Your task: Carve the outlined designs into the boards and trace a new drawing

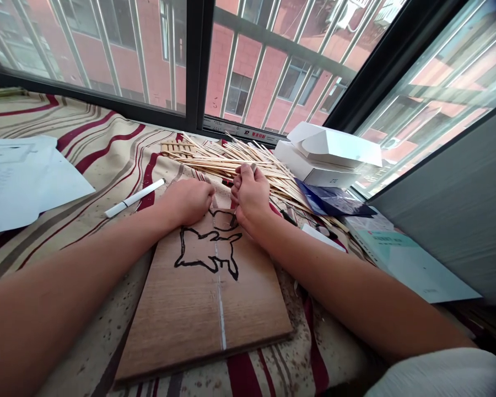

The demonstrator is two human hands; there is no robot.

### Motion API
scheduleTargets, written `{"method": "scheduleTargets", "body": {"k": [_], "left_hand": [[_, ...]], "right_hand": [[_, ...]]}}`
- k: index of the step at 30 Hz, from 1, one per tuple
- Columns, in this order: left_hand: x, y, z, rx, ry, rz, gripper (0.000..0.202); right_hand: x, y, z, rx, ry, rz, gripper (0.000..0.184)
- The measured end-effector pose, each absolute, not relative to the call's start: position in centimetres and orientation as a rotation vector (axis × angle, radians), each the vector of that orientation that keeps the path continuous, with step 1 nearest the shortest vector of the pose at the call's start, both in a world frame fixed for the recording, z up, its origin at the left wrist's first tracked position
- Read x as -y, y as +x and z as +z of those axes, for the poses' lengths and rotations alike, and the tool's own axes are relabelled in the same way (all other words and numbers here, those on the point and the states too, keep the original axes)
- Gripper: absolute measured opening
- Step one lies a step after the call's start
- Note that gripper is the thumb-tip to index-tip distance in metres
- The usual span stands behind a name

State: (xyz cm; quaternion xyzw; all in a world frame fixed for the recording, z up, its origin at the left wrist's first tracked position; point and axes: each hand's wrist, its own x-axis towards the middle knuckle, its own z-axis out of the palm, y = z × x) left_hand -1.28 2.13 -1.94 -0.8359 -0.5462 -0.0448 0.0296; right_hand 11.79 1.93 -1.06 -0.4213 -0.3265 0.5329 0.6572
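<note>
A brown wooden board [182, 325] lies on the striped cloth in front of me, with black wavy outlines [206, 264] and a pale line down its middle. My left hand [190, 199] is closed at the board's far left edge, its fingertips curled out of sight. Beside it, my right hand [252, 193] is closed over the far end of the board, beside the upper outline. A small greyish end shows above its fingers, but I cannot tell what it belongs to. Whatever the left hand may hold is hidden.
Thin wooden sticks [248, 154] are heaped beyond my hands by the window. A white marker [134, 198] and printed papers [12, 187] lie left. To the right are a white box [326, 165], a dark blue packet [334, 199] and a pale green book [409, 259].
</note>
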Motion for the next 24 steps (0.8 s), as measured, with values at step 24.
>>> {"method": "scheduleTargets", "body": {"k": [24], "left_hand": [[-1.9,-1.3,-1.6,1.638,-2.563,-0.090,0.044]], "right_hand": [[-1.7,12.9,0.7,1.024,-0.786,1.531,0.028]]}}
